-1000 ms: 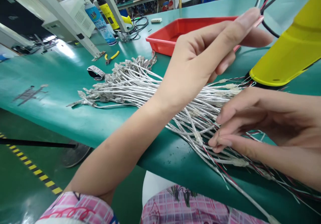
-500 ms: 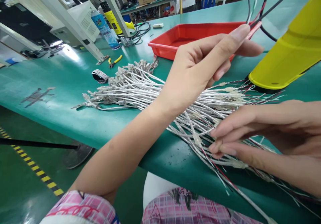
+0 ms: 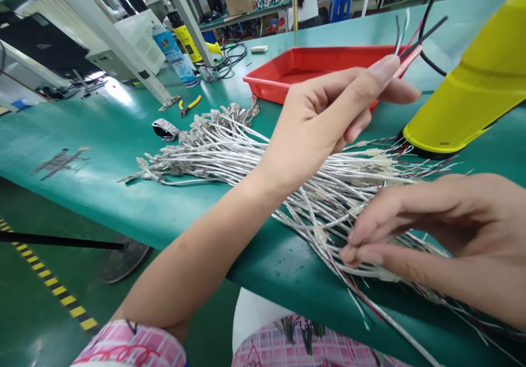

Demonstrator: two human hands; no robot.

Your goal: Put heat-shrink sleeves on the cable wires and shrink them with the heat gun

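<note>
My left hand (image 3: 324, 112) reaches across the bench and pinches a bunch of thin coloured wires (image 3: 411, 44) between thumb and fingers. Grey, white-green, red and black ends stick up from the grip. Below it lies a large bundle of silvery cables (image 3: 230, 156), with connectors on the left and stripped red, white and black ends on the right. My right hand (image 3: 427, 235) is over the front right of this bundle, thumb and fingertips pressed together. Whatever may be between those fingertips is too small to tell.
A yellow tubular body (image 3: 464, 104) with a black rim stands right of the bundle. Behind are a red tray (image 3: 267, 85), yellow-handled cutters (image 3: 191, 104), a blue spray can (image 3: 175, 57) and a metal post (image 3: 119, 49). A person (image 3: 310, 0) is in the background.
My left hand with the wires sits slightly lower and further left in view. My right hand's fingers have drawn a little closer together. The view has tilted slightly.
</note>
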